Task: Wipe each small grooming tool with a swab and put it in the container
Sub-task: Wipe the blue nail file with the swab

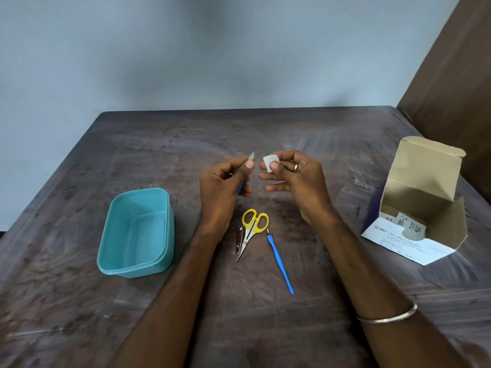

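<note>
Gripping blue tool [240, 187] and swab [270, 163], hands apart, container [138, 232] leftward

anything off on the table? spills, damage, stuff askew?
Nothing spilled or broken. The alcohol swab box lies tipped on its side, flap open, at the table's right edge. The table surface is heavily scuffed. The teal container is upright.

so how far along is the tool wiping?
Done: nothing, the teal container is empty. In hand: left hand holds a blue-handled tool, right hand pinches a swab, not touching. Left: yellow scissors, metal clipper, blue tool on the table.
</note>
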